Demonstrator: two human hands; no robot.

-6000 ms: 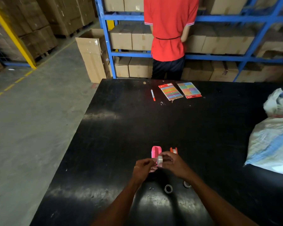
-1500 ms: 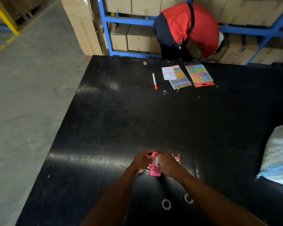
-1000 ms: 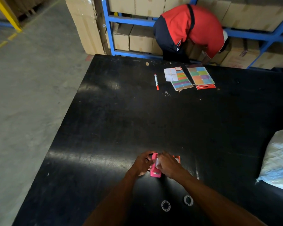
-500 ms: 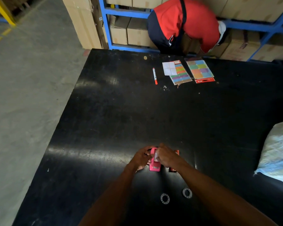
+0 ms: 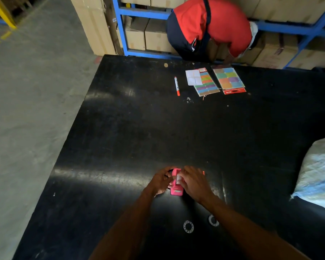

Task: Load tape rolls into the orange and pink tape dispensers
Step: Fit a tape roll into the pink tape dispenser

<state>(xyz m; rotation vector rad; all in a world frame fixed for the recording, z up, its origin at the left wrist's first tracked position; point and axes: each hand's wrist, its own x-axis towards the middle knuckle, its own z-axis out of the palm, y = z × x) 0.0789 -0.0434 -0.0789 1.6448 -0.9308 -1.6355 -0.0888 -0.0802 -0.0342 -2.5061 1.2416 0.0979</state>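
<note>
A pink tape dispenser (image 5: 176, 190) rests on the black table (image 5: 158, 128) between my two hands. My left hand (image 5: 160, 182) grips its left side. My right hand (image 5: 192, 182) is closed over its top and right side, fingers on a whitish strip of tape (image 5: 178, 178). Only a sliver of the orange dispenser (image 5: 203, 173) shows behind my right hand. Two clear tape rolls lie flat nearer to me, one (image 5: 188, 226) on the left and one (image 5: 213, 220) partly under my right forearm.
At the far side lie a red-capped marker (image 5: 177, 86) and two packs of coloured sticky notes (image 5: 203, 81) (image 5: 230, 80). A white woven sack (image 5: 319, 175) sits at the right edge. A person in a red top (image 5: 210, 25) bends at blue shelving with cardboard boxes.
Six seconds ago I held the pink dispenser upright off the table; now it lies on the table under both hands. The person behind has bent down to the shelves.
</note>
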